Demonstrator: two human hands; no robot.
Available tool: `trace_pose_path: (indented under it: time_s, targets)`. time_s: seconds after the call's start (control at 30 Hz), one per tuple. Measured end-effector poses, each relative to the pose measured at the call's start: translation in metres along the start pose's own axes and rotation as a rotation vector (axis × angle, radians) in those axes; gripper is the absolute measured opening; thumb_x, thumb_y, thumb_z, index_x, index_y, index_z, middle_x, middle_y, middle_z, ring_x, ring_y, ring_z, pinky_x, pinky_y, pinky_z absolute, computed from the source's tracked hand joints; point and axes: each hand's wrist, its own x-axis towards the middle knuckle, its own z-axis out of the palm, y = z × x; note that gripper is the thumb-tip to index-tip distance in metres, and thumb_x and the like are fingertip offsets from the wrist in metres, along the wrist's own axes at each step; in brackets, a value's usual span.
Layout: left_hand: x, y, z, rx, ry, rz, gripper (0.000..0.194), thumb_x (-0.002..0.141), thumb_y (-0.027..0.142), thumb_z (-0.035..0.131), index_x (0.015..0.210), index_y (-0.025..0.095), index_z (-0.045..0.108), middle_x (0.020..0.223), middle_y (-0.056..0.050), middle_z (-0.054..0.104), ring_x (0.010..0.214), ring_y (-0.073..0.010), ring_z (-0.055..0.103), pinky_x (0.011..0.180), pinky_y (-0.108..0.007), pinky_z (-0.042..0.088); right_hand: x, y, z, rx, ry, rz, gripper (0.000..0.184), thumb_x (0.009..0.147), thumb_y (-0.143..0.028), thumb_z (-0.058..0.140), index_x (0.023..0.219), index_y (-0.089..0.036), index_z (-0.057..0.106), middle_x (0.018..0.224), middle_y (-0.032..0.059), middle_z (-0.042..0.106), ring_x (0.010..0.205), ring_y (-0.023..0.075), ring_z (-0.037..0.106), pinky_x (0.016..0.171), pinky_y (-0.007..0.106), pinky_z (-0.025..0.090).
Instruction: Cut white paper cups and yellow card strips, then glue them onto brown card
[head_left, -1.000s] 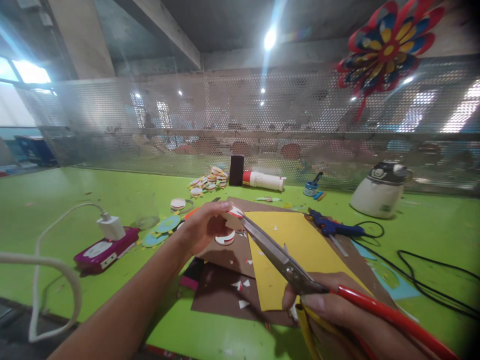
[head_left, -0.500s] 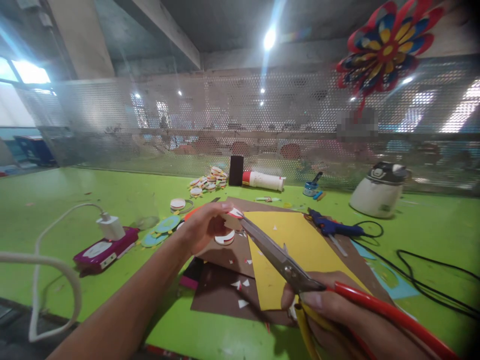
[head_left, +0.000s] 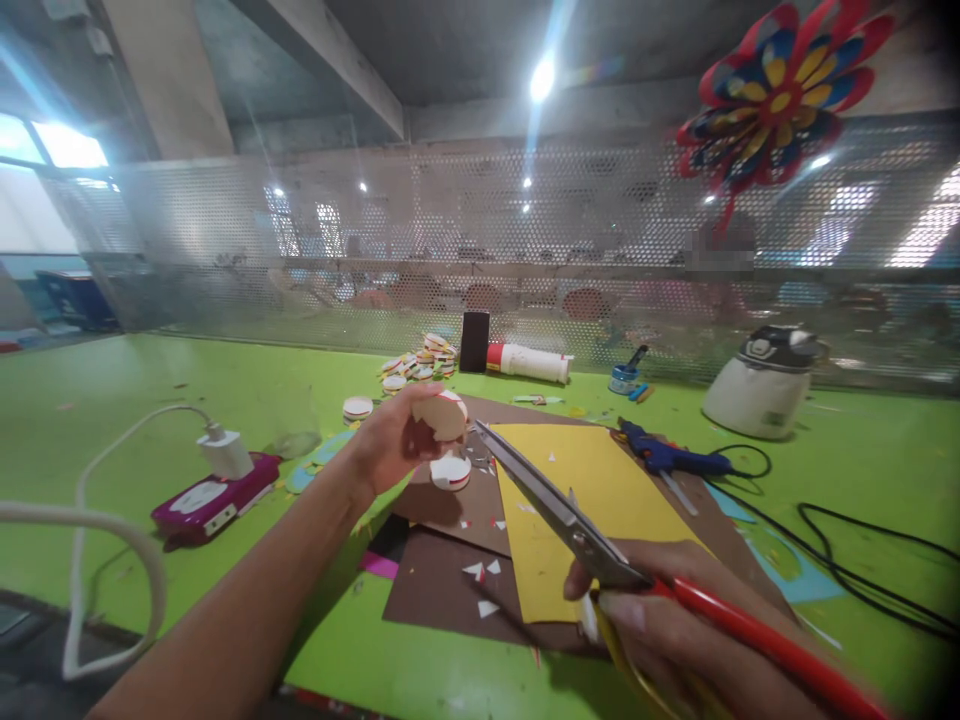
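Note:
Between the fingers of my left hand is a round cream paper disc with a trace of red at its edge. My right hand grips a pair of scissors with red and yellow handles. Their blades look closed, and the tips point at the disc without touching it. Below the disc, a white round piece with a red edge rests on brown sheets. A yellow sheet lies under the scissors, with small white and red scraps scattered around.
A blue glue gun with a black cord lies right of the yellow sheet. A purple power strip with a white charger stands left. Behind are stacked round pieces, a black phone-like slab, a white tube and a grey-white container.
My left hand has drawn slightly left and turned the disc so its broad face shows. The disc is now apart from the scissor tips; the scissors have barely moved.

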Motion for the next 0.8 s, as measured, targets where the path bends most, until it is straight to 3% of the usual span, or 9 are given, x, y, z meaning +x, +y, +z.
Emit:
trace_pose_path:
  time_s: [0.17,0.27,0.37,0.5,0.67,0.8]
  targets:
    - [-0.002,-0.003,0.003,-0.055,-0.184,0.032,0.029,0.081,0.033,0.058,0.086,0.007,0.068,0.071,-0.01,0.067,0.055,-0.0141,0.06,0.042,-0.019,0.039,0.01,-0.017,0.005,-0.275,-0.024,-0.238,0.024,0.083,-0.039,0.053,0.076,-0.023,0.07,0.063,0.0018,0.066,0.057,0.018,0.061,0.051,0.024,0.048]
    - [-0.006,-0.005,0.007,-0.09,-0.291,0.054,0.03,0.084,0.032,0.054,0.091,0.006,0.068,0.08,-0.015,0.068,0.065,-0.0185,0.065,0.051,-0.022,0.046,0.016,-0.012,0.006,-0.492,0.051,-0.313,0.022,0.084,-0.028,0.05,0.092,-0.021,0.069,0.066,0.0015,0.066,0.059,0.0176,0.061,0.052,0.024,0.047]
    - [-0.01,-0.005,0.008,-0.116,-0.351,0.057,0.032,0.087,0.031,0.051,0.098,0.007,0.068,0.085,-0.016,0.068,0.071,-0.0215,0.066,0.053,-0.024,0.049,0.019,-0.001,0.002,-0.646,0.184,-0.399,0.034,0.08,-0.022,0.051,0.112,-0.021,0.065,0.084,0.0055,0.071,0.074,0.0219,0.066,0.061,0.029,0.053]
    - [-0.014,-0.004,0.008,-0.12,-0.385,0.053,0.034,0.085,0.032,0.053,0.102,0.007,0.069,0.084,-0.015,0.067,0.071,-0.0224,0.066,0.05,-0.024,0.048,0.024,0.013,-0.005,-0.761,0.271,-0.415,0.038,0.082,-0.02,0.048,0.118,-0.021,0.062,0.09,0.0095,0.068,0.075,0.0241,0.066,0.064,0.035,0.054]
    - [-0.018,-0.001,0.008,-0.117,-0.366,0.182,0.028,0.08,0.026,0.062,0.103,0.011,0.07,0.094,-0.012,0.069,0.076,-0.0205,0.067,0.068,-0.03,0.053,0.027,0.013,-0.008,-0.729,0.318,-0.492,0.043,0.079,-0.015,0.052,0.12,-0.021,0.062,0.09,0.0087,0.065,0.077,0.0244,0.064,0.067,0.037,0.052]
    - [-0.02,-0.001,0.009,-0.022,-0.314,0.354,0.038,0.076,0.018,0.069,0.114,0.018,0.067,0.102,-0.01,0.07,0.09,-0.0211,0.066,0.087,-0.036,0.05,0.025,0.003,0.001,-0.461,0.195,-0.382,0.035,0.079,-0.019,0.055,0.111,-0.023,0.067,0.084,0.0039,0.069,0.073,0.0213,0.064,0.063,0.029,0.051]
